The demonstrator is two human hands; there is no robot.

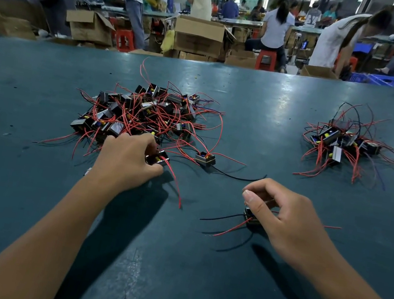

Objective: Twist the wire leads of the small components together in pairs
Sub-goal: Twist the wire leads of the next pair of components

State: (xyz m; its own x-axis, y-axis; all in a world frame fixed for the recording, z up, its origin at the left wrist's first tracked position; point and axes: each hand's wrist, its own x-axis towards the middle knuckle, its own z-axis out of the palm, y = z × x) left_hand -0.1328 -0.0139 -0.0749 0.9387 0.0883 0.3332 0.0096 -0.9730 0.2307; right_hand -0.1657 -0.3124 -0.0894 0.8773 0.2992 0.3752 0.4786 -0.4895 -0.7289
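Head view | left hand (128, 161) pinches a component (157, 159) at its fingertips, big pile (144, 113) just beyond | right hand (281, 217) curls over a second component (250, 215) on the desk (194, 280), leads (224, 229) trailing leftward | advice: bring both together, match free lead ends, twist evenly.

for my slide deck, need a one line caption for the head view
Each hand, left and right, grips one small wired component beside the large pile.
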